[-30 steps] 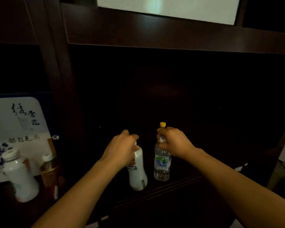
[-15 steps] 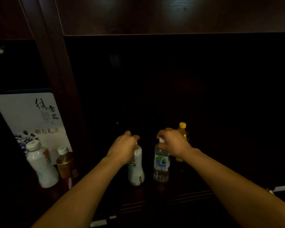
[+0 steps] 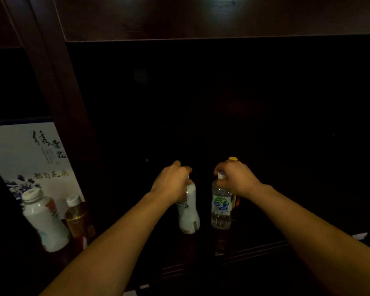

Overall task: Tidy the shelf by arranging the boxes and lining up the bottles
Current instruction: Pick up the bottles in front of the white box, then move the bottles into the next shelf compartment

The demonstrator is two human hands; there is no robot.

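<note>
Head view: yellow-capped bottle [image 3: 233,159] now behind right hand [image 3: 235,178].

Dark brown wood shelf [image 3: 254,251]. White bottle [image 3: 188,212], red-and-black label. Clear bottle [image 3: 221,207], green-blue label, white cap. Yellow cap [image 3: 232,158] behind it. Left: white bottle [image 3: 44,221], amber bottle [image 3: 76,218], white box [image 3: 28,154] with blue flowers, black script.

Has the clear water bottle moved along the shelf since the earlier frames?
Cannot tell. The clear water bottle keeps its spacing from the white bottle; the camera itself shifted.
</note>
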